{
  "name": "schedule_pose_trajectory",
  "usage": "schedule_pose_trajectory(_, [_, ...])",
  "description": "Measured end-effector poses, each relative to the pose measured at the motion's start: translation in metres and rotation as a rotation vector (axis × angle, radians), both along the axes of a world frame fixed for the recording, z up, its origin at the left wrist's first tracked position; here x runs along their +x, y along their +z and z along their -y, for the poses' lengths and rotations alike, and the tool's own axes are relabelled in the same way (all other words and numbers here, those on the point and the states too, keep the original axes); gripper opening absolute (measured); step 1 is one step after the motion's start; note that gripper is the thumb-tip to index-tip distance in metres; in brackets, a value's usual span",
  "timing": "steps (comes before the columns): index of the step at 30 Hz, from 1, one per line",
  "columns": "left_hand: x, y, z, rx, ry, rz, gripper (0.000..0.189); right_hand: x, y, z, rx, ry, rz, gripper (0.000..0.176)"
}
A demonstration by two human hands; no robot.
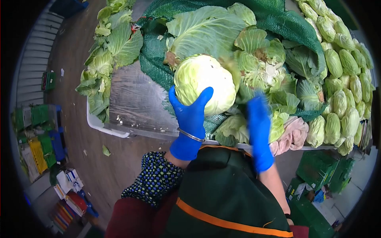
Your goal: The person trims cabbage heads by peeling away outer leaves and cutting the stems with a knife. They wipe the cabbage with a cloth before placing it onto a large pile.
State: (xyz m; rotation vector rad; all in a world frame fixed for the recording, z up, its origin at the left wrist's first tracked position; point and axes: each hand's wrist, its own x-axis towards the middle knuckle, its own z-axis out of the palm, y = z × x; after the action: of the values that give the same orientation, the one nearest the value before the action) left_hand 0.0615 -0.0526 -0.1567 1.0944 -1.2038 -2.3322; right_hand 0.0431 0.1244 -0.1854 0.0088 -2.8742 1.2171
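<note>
A pale, trimmed cabbage (204, 81) sits at the middle of the table. My left hand (190, 109), in a blue glove, grips its near side with thumb and fingers spread around it. My right hand (258, 115), also gloved in blue, is smeared by motion just right of the cabbage, near loose leaves; its fingers and anything in them cannot be made out. Beyond the cabbage lies a large outer leaf (206, 29). To the right, a leafy cabbage (266, 69) shows its cut stem. Green netting (152, 59) spreads beneath and around them.
Leaf trimmings (99, 63) are heaped along the table's left edge. Chinese cabbages (341, 79) are stacked at the right. A pink cloth (291, 135) lies at the near edge. Green crates (317, 168) stand on the floor below right.
</note>
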Motion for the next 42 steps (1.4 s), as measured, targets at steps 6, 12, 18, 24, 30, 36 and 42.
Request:
schedule_pose_trajectory(6, [0.032,-0.034,0.014,0.102,-0.015,0.033,0.082,-0.024,0.049,0.001,-0.197,0.178,0.132,0.049])
schedule_pose_trajectory(12, [0.048,-0.002,0.039,-0.117,-0.189,-0.077,0.082,-0.008,0.051,0.070,-0.006,0.080,-0.024,0.062])
schedule_pose_trajectory(18, [0.057,0.006,0.053,-0.243,-0.275,-0.230,0.087,-0.037,0.059,0.048,-0.107,0.016,-0.043,0.021])
schedule_pose_trajectory(24, [0.081,-0.053,0.087,0.597,-0.454,-0.353,0.069,-0.074,0.047,0.013,-0.355,-0.132,0.347,0.019])
schedule_pose_trajectory(30, [0.059,-0.052,0.101,0.861,-0.539,-0.615,0.050,-0.068,0.096,0.031,-0.306,-0.158,-0.359,0.029])
schedule_pose_trajectory(36, [0.042,-0.005,0.072,0.370,-0.452,-0.355,0.089,0.017,0.074,0.044,-1.006,-0.164,0.718,0.042])
schedule_pose_trajectory(42, [0.031,0.015,0.081,0.295,-0.442,-0.030,0.081,0.003,0.044,0.014,-1.360,-0.057,0.722,0.048])
